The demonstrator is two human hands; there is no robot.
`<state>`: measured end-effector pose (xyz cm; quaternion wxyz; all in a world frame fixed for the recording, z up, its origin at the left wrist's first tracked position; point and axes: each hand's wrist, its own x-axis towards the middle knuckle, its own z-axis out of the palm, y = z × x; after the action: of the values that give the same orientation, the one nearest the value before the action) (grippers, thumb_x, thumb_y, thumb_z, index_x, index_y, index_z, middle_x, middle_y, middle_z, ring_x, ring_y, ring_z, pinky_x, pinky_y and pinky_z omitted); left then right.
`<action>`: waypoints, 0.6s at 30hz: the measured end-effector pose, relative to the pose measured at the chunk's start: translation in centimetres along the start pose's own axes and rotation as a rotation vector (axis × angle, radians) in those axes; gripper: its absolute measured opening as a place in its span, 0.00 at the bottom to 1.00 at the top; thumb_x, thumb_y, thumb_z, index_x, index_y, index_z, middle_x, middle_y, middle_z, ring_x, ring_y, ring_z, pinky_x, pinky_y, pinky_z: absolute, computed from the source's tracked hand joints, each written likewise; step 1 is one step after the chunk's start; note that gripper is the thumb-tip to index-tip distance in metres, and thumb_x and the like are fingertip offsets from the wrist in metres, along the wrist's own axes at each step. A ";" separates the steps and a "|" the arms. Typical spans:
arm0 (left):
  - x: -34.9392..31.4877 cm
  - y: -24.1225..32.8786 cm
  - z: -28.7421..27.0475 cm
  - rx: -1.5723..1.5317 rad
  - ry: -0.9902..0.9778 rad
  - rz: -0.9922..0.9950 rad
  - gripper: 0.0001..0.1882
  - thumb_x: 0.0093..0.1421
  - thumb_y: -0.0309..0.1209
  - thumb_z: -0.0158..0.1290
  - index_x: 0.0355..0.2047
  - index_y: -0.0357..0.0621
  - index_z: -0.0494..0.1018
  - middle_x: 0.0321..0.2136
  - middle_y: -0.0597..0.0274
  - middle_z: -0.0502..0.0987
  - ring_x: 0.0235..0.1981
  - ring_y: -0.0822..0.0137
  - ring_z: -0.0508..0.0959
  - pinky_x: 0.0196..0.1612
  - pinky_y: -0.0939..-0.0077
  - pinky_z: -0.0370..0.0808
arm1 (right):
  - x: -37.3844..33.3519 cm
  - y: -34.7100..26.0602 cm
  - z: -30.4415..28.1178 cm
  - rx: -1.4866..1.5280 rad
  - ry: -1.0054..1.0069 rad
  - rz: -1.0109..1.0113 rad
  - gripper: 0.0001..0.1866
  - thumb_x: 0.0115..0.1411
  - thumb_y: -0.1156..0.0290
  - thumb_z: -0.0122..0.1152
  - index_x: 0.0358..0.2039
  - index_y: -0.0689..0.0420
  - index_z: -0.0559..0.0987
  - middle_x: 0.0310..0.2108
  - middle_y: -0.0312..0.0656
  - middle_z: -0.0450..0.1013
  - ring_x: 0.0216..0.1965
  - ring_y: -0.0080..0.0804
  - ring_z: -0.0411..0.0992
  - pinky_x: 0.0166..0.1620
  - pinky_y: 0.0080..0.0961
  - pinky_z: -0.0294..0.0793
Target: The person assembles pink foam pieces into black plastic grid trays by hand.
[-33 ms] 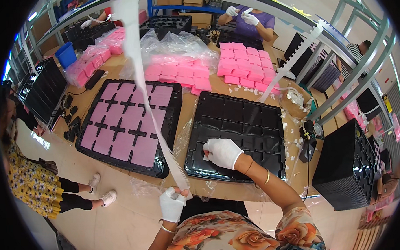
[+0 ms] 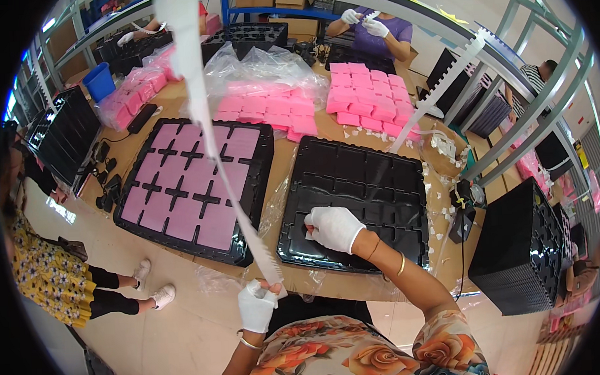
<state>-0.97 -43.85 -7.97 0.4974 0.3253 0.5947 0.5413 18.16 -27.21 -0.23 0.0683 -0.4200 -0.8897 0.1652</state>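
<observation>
Left hand, lower centre of frame: gripping lower end of toothed white strip. Right hand, centre: pinching small white piece over black tray.

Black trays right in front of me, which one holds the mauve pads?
The left tray: mauve pads fill its compartments. The right tray, with your right hand over it, shows only black.

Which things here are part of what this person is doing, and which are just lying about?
Seemingly in use:
- Notched white strip, gripped by the left hand
- Black moulded tray, under the right hand

Apparently just lying about:
- Blue bin
- Crumpled clear plastic sheeting near the pink blocks
</observation>
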 end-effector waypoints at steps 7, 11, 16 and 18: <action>0.0 1.4 0.3 -0.065 -0.015 0.089 0.11 0.52 0.22 0.63 0.26 0.41 0.68 0.18 0.66 0.73 0.16 0.77 0.71 0.17 0.83 0.66 | -1.0 -0.9 1.5 -0.301 0.145 -0.248 0.03 0.49 0.74 0.54 0.21 0.57 0.76 0.23 0.46 0.72 0.29 0.42 0.75 0.35 0.34 0.75; -0.5 1.6 0.8 -0.136 -0.040 0.074 0.11 0.52 0.21 0.62 0.26 0.40 0.68 0.20 0.65 0.74 0.17 0.76 0.72 0.18 0.83 0.69 | -2.8 -0.9 1.5 -0.117 0.255 -0.181 0.03 0.51 0.75 0.55 0.27 0.59 0.77 0.26 0.45 0.72 0.28 0.44 0.74 0.35 0.32 0.75; -0.9 3.5 2.4 -0.217 -0.013 0.092 0.08 0.53 0.21 0.61 0.29 0.37 0.70 0.23 0.61 0.77 0.19 0.76 0.74 0.18 0.84 0.69 | -5.1 -2.1 0.6 0.615 0.430 0.060 0.04 0.53 0.84 0.54 0.28 0.63 0.71 0.30 0.43 0.72 0.27 0.31 0.72 0.32 0.22 0.71; -0.8 4.0 2.5 -0.176 -0.058 0.100 0.08 0.54 0.21 0.60 0.31 0.37 0.71 0.23 0.61 0.77 0.19 0.76 0.75 0.18 0.85 0.69 | -6.6 -1.7 1.0 1.208 0.206 0.066 0.06 0.55 0.84 0.53 0.26 0.59 0.68 0.29 0.39 0.70 0.29 0.23 0.69 0.32 0.20 0.70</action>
<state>1.02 -42.98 -3.69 0.5137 0.3253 0.5132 0.6058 20.90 -33.48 -0.46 0.3749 -0.3480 -0.6142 0.6010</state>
